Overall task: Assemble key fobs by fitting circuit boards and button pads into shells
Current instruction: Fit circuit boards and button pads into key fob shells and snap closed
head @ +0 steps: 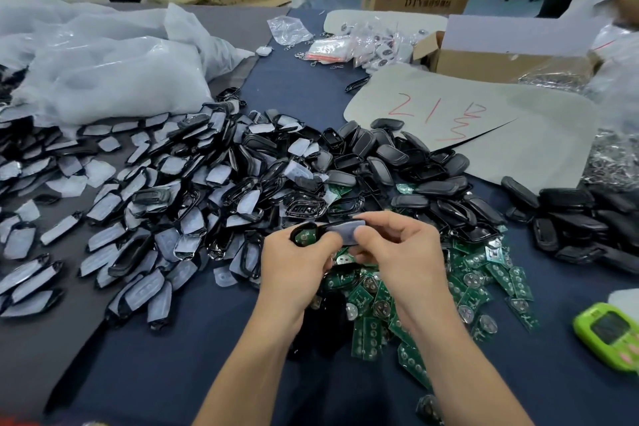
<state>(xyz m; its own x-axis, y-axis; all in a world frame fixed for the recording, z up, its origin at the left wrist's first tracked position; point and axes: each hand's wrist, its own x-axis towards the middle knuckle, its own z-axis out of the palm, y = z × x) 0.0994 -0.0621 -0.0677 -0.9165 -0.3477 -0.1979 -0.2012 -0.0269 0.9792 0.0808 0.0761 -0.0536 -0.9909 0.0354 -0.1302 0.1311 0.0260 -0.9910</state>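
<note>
- Above the near middle of the bench (166, 373), the left hand (294, 266) has its grip curled round a black shell (296, 229) holding a circuit board (306, 238); the right hand (397, 252) pinches a grey button pad (343, 231) over it.
- The soft pad may seat crooked, as it lies only partly over the shell.
- Loose boards (484, 275) heaped directly below could swallow a dropped part.

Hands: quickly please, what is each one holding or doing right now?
Left hand: grips a black shell with a green circuit board in it.
Right hand: pinches a grey button pad over that shell.
</note>
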